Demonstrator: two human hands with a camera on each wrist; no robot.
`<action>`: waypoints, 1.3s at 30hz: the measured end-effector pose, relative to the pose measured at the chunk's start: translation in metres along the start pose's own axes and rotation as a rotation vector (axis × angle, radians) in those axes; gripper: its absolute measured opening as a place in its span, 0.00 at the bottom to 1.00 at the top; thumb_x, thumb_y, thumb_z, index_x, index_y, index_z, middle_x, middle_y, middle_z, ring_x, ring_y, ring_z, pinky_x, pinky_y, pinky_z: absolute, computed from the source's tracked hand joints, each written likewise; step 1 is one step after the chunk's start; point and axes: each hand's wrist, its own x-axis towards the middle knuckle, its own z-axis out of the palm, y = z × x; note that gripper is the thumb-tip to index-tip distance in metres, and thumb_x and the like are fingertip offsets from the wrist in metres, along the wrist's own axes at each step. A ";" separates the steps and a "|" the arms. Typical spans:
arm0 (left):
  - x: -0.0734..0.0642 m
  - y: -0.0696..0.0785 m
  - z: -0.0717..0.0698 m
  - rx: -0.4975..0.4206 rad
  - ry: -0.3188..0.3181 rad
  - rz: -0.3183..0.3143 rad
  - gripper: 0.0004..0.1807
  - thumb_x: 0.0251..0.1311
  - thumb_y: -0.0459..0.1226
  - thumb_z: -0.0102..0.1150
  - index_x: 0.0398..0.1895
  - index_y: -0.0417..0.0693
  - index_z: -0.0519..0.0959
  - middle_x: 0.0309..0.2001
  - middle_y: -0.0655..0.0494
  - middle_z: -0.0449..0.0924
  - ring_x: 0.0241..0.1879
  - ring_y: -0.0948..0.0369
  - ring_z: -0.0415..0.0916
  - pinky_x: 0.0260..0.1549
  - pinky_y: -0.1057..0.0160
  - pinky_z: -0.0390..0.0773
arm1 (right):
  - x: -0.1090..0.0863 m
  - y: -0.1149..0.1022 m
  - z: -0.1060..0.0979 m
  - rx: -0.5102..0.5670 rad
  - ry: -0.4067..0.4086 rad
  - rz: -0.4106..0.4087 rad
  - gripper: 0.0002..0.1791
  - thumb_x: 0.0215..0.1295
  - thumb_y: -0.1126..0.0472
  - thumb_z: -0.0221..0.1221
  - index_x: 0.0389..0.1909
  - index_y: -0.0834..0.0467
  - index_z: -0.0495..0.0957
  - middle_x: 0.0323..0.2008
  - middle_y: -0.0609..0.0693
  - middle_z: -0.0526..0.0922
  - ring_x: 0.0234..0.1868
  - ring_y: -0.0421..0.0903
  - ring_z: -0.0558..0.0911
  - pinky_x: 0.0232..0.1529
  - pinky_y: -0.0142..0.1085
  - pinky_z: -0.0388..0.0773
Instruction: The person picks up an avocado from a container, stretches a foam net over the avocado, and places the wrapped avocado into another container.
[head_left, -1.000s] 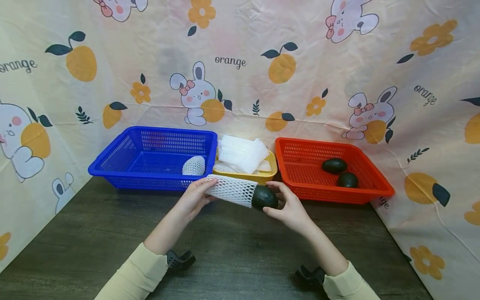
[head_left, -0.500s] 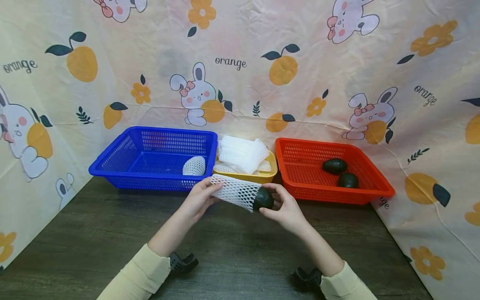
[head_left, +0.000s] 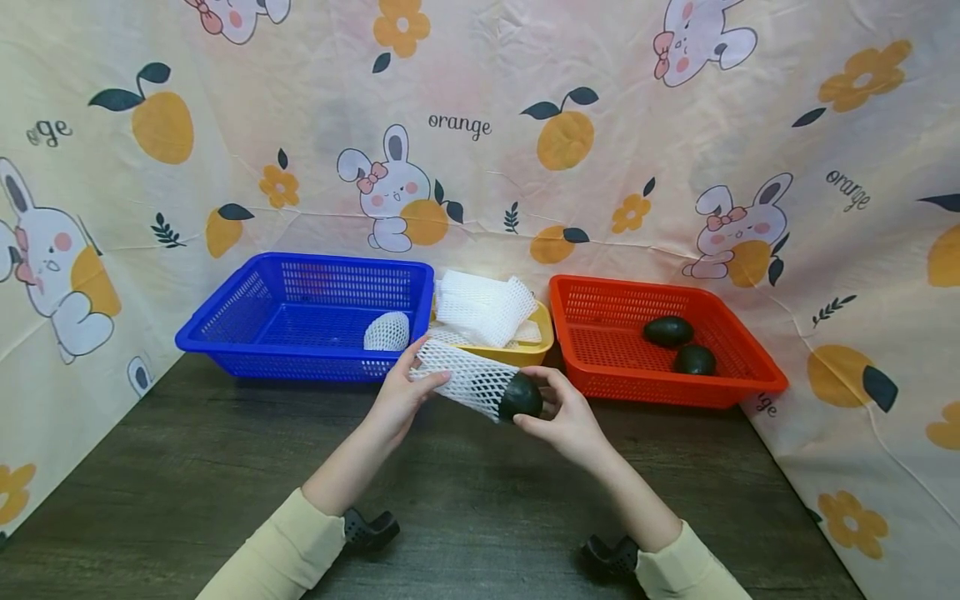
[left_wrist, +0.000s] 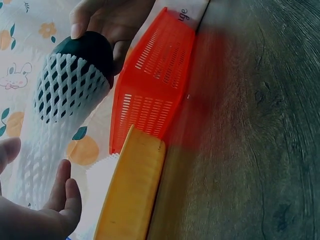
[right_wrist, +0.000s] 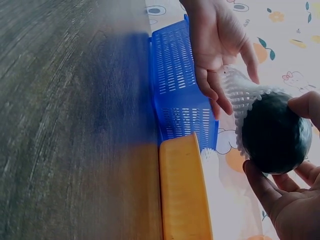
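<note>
A white foam fruit net (head_left: 468, 377) covers the left part of a dark green avocado (head_left: 521, 397), held above the table in the head view. The fruit's right end stays bare. My right hand (head_left: 566, 417) grips that end, thumb in front and fingers behind. My left hand (head_left: 401, 396) is at the net's far left end, its thumb across the front; the left wrist view shows the net (left_wrist: 45, 155) passing between the thumb and the loosely bent fingers (left_wrist: 61, 187). In the right wrist view the avocado's (right_wrist: 276, 132) bare end faces the camera.
A blue basket (head_left: 247, 354) at the left holds one netted fruit (head_left: 387, 332). Beside it, a yellow bin (head_left: 544, 329) bears several white foam nets (head_left: 480, 307). A red basket (head_left: 600, 379) at the right contains two avocados (head_left: 668, 332). A printed cloth hangs behind.
The avocado and net have shifted slightly left. More of the fruit is inside the net than a second ago. My left thumb has moved right along the net.
</note>
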 end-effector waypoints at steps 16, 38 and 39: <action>-0.004 -0.006 0.005 -0.260 -0.158 -0.026 0.47 0.56 0.19 0.54 0.75 0.54 0.47 0.60 0.40 0.59 0.41 0.55 0.77 0.37 0.56 0.80 | 0.002 0.003 0.005 0.073 0.023 0.023 0.34 0.53 0.69 0.68 0.61 0.60 0.67 0.56 0.59 0.72 0.54 0.54 0.76 0.55 0.46 0.72; -0.012 -0.024 0.029 -0.453 -0.058 -0.015 0.46 0.54 0.18 0.53 0.72 0.53 0.46 0.57 0.39 0.63 0.43 0.50 0.78 0.38 0.47 0.79 | 0.000 0.001 0.018 0.199 0.247 -0.061 0.28 0.48 0.74 0.70 0.53 0.67 0.76 0.49 0.59 0.76 0.43 0.49 0.79 0.40 0.37 0.80; -0.012 -0.024 0.030 -0.468 -0.061 -0.008 0.45 0.55 0.18 0.53 0.71 0.52 0.46 0.57 0.39 0.63 0.44 0.50 0.78 0.39 0.46 0.78 | 0.001 0.006 0.019 0.208 0.251 -0.082 0.27 0.49 0.74 0.69 0.53 0.67 0.76 0.50 0.59 0.76 0.44 0.49 0.78 0.41 0.37 0.80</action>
